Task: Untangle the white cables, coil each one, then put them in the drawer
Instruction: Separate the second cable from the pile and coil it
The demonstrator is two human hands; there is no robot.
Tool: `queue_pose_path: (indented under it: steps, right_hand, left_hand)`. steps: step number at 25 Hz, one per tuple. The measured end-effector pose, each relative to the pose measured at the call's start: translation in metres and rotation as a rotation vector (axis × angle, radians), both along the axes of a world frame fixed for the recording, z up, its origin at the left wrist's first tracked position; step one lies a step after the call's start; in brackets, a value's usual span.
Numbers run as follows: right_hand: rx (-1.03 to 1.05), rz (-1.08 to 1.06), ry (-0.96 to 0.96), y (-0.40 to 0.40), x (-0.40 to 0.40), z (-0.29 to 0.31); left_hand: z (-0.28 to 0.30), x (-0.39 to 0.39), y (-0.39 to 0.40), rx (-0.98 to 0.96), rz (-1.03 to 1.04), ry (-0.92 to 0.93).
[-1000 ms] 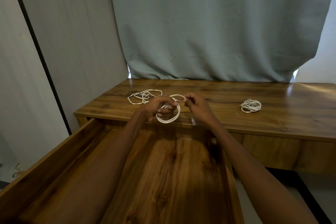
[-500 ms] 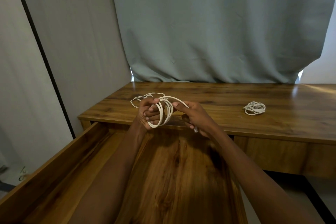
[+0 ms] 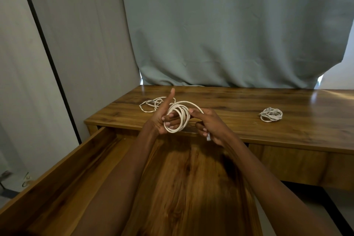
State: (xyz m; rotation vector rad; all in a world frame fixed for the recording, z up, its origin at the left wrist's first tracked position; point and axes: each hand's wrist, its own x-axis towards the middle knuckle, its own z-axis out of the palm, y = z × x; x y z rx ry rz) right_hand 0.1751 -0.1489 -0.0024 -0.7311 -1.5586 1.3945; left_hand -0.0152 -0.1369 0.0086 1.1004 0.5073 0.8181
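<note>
Raised since a moment ago, the left hand wears the cable coil around its curled fingers; the right hand pinches its tail above the open drawer. Slack could spill loops.

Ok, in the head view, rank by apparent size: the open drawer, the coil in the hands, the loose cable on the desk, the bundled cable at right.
1. Open drawer, by far.
2. Loose cable and held coil: too close to rank; the coil is nearer the camera.
3. Bundled cable, smallest.

Dim daylight is leaking past the curtain, glaring on the worktop; wide-angle edges are bending.
</note>
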Motion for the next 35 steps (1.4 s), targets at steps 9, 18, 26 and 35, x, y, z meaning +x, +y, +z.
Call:
queue_pose_path:
  steps: [9, 18, 26, 35]
  right_hand:
    - [0.179, -0.144, -0.198, -0.010, -0.010, -0.003]
    - [0.189, -0.362, -0.172, 0.009, -0.004, -0.016]
    - [0.119, -0.379, -0.139, 0.024, 0.011, -0.021]
    - [0.097, -0.142, -0.020, 0.037, 0.044, -0.023]
  left_hand:
    - [-0.010, 0.012, 0.017, -0.016, 0.667, 0.120]
    - [-0.003, 0.039, 0.011, 0.337, 0.890, 0.561]
    - [-0.017, 0.042, 0.010, 0.764, 0.595, 0.631]
    - [-0.020, 0.045, 0.000, 0.819, 0.504, 0.712]
